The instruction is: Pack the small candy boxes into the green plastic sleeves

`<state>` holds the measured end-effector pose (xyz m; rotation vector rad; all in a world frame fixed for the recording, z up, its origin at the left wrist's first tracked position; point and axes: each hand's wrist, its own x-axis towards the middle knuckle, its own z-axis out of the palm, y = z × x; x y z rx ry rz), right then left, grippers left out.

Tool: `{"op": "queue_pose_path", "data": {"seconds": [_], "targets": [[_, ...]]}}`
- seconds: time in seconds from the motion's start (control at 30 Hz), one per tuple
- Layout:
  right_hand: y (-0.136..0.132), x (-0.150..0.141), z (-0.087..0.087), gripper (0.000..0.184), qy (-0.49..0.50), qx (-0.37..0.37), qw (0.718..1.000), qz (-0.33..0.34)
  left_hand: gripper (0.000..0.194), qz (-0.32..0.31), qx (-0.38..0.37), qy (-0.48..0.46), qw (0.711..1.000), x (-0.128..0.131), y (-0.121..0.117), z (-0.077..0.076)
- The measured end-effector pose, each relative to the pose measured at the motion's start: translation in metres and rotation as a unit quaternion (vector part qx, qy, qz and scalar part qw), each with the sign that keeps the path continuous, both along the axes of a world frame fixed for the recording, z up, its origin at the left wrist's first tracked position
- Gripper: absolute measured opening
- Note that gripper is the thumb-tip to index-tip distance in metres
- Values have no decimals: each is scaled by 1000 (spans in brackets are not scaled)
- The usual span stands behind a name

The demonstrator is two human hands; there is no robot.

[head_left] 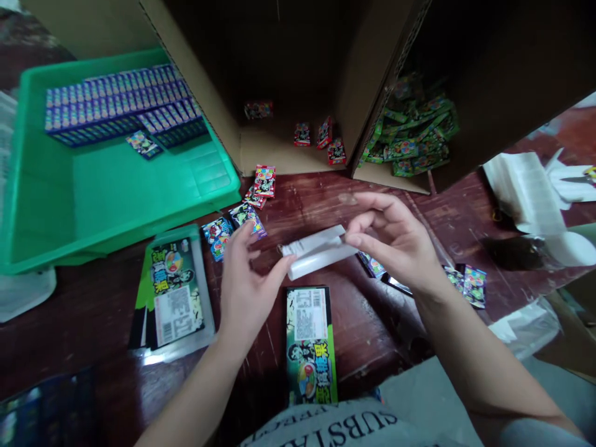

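A glossy white plastic piece [321,251], long with a raised ridge, is between my hands above the dark red table. My left hand [251,279] is at its left end, thumb touching the edge and the other fingers spread, slightly blurred. My right hand [395,239] pinches the right end between thumb and forefinger, its other fingers loosely bent. Below lies a black and green printed card [310,347] with a white label. Small purple candy packets [249,220] and a blue packet [217,238] lie just beyond my left hand.
A green crate [139,211] at left holds rows of purple packets. Cardboard boxes behind contain red packets [302,134] and green packets [414,133]. More printed cards [174,285] are stacked at left. A stack of white plastic trays [524,189] lies at right.
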<state>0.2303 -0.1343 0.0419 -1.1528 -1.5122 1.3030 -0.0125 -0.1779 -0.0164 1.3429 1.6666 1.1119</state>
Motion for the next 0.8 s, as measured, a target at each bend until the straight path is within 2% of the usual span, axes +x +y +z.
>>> {"op": "queue_pose_path", "data": {"seconds": [0.07,0.17,0.23,0.3,0.47,0.57,0.63,0.73,0.8], "targets": [[-17,1,3,50,21,-37,999,28,56,-23,39,125,991,-5,-28,2],[-40,-5,-1,48,57,-94,990,84,30,-166,-11,187,968,-8,-57,-4],[-52,-11,-5,49,65,-112,987,93,25,-216,-43,174,960,-8,-63,-8],[-61,-15,-8,52,63,-119,986,97,21,-222,-66,131,964,-10,-65,-6],[-80,-16,-16,63,36,-124,981,146,18,-234,-149,-13,961,-13,-69,16],[-88,-18,-21,71,-36,-73,984,157,17,-238,-153,-29,959,-11,-75,26],[-93,-19,-21,80,-115,-1,983,142,15,-241,-147,-29,959,-11,-78,32],[-101,-21,-15,88,-228,114,959,126,13,-245,-134,-35,960,-13,-81,40],[-107,-23,-11,87,-269,159,939,141,10,-245,-132,-55,959,-14,-82,46]]}}
